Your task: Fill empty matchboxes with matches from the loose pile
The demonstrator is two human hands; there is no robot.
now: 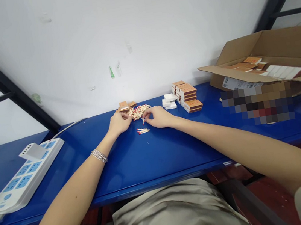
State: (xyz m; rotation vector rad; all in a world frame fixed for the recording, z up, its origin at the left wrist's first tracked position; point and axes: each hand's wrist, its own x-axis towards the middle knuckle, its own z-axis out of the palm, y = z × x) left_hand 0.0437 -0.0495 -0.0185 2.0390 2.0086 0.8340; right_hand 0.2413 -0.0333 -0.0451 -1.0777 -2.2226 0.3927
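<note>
A white power strip (pixel 25 176) with blue sockets lies on the blue bench (pixel 157 157), and a white cord (pixel 68 127) goes back from it. An open cardboard box (pixel 268 48) sits on the right. Black bars (pixel 5 82) stand by the white wall (pixel 155 32).

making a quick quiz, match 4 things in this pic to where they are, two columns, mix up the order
Things
1. silver-coloured chain bracelet
2. white power strip with blue sockets
3. stack of orange-brown cardboard matchboxes
4. heap of loose red-tipped wooden matches

Places
A. on the blue table, right of the small white trays
B. between the left hand and the right hand
C. around the left forearm, near the wrist
D. on the blue table, far left of the hands

Pairs
1-C, 2-D, 3-A, 4-B
</note>
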